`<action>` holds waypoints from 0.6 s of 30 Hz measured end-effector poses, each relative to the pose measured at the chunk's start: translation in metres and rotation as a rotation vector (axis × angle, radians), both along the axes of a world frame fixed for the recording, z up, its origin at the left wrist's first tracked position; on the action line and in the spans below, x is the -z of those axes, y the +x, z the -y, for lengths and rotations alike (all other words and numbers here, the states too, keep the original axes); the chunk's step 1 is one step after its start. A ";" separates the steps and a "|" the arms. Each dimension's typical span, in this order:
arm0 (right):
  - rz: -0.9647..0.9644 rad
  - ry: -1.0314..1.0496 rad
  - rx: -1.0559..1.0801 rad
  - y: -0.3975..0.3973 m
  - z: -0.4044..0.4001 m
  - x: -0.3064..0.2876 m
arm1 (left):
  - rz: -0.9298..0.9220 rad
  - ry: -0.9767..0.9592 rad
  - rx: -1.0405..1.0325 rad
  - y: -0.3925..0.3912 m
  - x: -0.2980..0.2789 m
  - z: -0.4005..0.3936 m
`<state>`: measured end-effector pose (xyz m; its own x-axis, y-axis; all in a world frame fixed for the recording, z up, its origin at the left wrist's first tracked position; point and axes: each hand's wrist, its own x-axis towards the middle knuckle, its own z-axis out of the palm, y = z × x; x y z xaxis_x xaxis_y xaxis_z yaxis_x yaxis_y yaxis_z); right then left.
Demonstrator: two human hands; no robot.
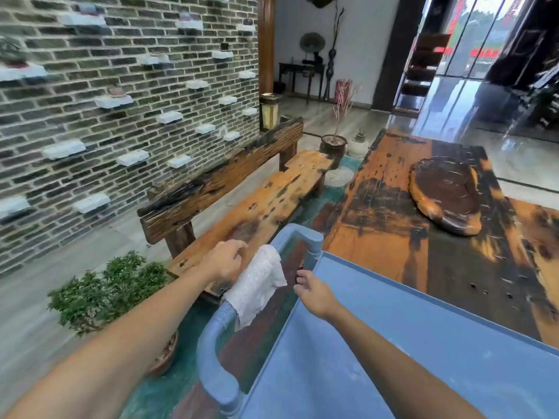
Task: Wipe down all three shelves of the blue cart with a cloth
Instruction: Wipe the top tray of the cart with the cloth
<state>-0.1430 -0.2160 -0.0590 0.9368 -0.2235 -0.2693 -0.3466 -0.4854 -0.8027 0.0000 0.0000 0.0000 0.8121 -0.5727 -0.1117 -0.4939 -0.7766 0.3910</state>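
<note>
1. Head view: the left hand (225, 261) reaches forward with its fingers curled down just beside the upper end of the white cloth (257, 282); whether the fingertips actually pinch the cloth cannot be told.
2. The right hand (313, 293) hangs over the near left edge of the top shelf (393, 343), fingers loosely bent and holding nothing, close to the cloth's lower corner but apart from it.
3. The cloth is draped over the blue cart's handle (211, 358), folded across the bar with its ends hanging down.
4. The top shelf is a flat blue tray, bare where it shows.
5. Beyond the handle stands a wooden bench (257, 207); a long wooden table (393, 222) lies to the right, and a potted shrub (109, 288) sits to the left of the handle.
</note>
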 end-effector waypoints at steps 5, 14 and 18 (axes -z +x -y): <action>-0.024 0.178 -0.032 0.043 -0.002 0.011 | -0.197 -0.167 -0.081 0.009 0.018 0.033; 0.139 0.275 -0.063 0.056 0.012 0.013 | -0.323 0.052 0.063 0.056 0.014 0.046; 0.165 0.284 -0.179 0.045 0.032 -0.010 | -0.202 0.116 0.123 0.063 -0.006 0.038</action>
